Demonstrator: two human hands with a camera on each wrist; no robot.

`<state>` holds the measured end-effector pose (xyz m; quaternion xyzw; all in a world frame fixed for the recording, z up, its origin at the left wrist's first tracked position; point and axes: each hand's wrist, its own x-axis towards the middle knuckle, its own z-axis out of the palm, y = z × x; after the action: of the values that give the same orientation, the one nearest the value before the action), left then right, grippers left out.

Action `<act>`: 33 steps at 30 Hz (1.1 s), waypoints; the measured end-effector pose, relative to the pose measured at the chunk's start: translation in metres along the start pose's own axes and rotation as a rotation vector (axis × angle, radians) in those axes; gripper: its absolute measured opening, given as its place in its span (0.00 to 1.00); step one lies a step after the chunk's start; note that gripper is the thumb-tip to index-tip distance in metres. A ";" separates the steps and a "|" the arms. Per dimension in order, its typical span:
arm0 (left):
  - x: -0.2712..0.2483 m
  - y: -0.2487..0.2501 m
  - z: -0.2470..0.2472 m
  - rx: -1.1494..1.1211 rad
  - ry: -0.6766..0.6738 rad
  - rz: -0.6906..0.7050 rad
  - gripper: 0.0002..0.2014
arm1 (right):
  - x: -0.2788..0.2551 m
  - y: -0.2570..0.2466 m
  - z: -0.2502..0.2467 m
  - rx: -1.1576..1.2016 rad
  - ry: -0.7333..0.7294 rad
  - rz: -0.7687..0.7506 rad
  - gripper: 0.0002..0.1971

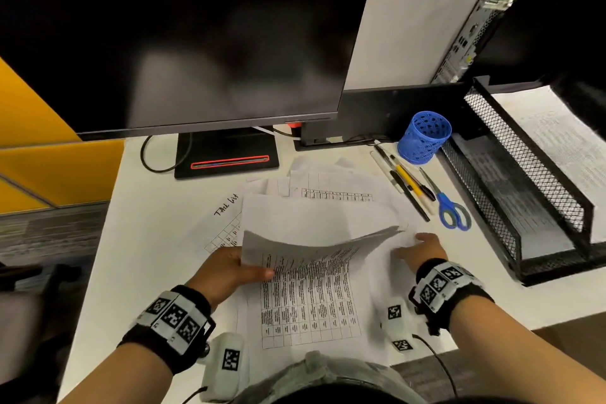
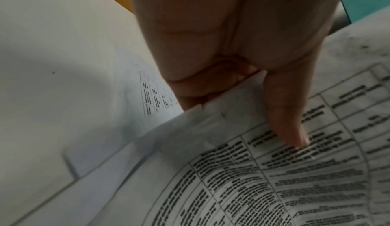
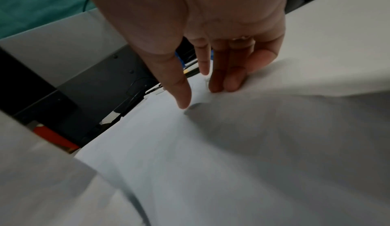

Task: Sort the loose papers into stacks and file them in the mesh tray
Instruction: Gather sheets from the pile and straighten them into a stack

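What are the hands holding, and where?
The left hand pinches a few printed sheets by their left edge. The right hand holds nothing; its fingers press on the papers.

One monitor (image 1: 170, 36), one blue pen cup (image 1: 424, 138), one pair of scissors (image 1: 451, 207) — loose papers (image 1: 328, 193) too overlapped to count

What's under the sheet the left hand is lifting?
Under the lifted sheet lies a printed table page, flat on the desk. More papers spread behind it; whatever lies beneath those is covered.

I cannot read the blurred print on the lifted white printed sheet (image 1: 314, 249); the black mesh tray (image 1: 524, 174) is cropped at right.
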<state>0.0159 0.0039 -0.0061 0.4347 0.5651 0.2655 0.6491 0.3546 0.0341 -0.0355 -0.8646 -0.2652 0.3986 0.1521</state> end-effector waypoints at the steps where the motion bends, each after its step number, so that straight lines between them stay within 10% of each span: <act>1: 0.000 0.000 0.000 0.016 -0.006 -0.008 0.34 | -0.001 0.000 0.000 -0.052 -0.029 0.003 0.34; 5: 0.000 -0.004 0.000 0.135 -0.023 -0.019 0.30 | -0.010 -0.005 -0.003 -0.361 -0.112 -0.030 0.27; 12: -0.004 0.026 -0.002 0.145 0.074 0.022 0.05 | -0.016 -0.011 -0.013 -0.174 0.076 -0.279 0.11; 21: 0.001 0.088 -0.008 0.541 0.102 0.339 0.12 | -0.069 -0.072 -0.069 0.016 -0.118 -0.853 0.18; 30: 0.004 0.088 0.018 0.384 0.290 0.412 0.15 | -0.095 -0.084 -0.070 0.229 -0.294 -0.876 0.02; 33: 0.002 0.089 0.010 0.182 0.390 0.406 0.24 | -0.088 -0.070 -0.065 0.500 -0.391 -0.752 0.36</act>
<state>0.0392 0.0455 0.0696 0.5361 0.6021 0.4165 0.4201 0.3330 0.0367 0.0928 -0.5548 -0.4788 0.5224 0.4359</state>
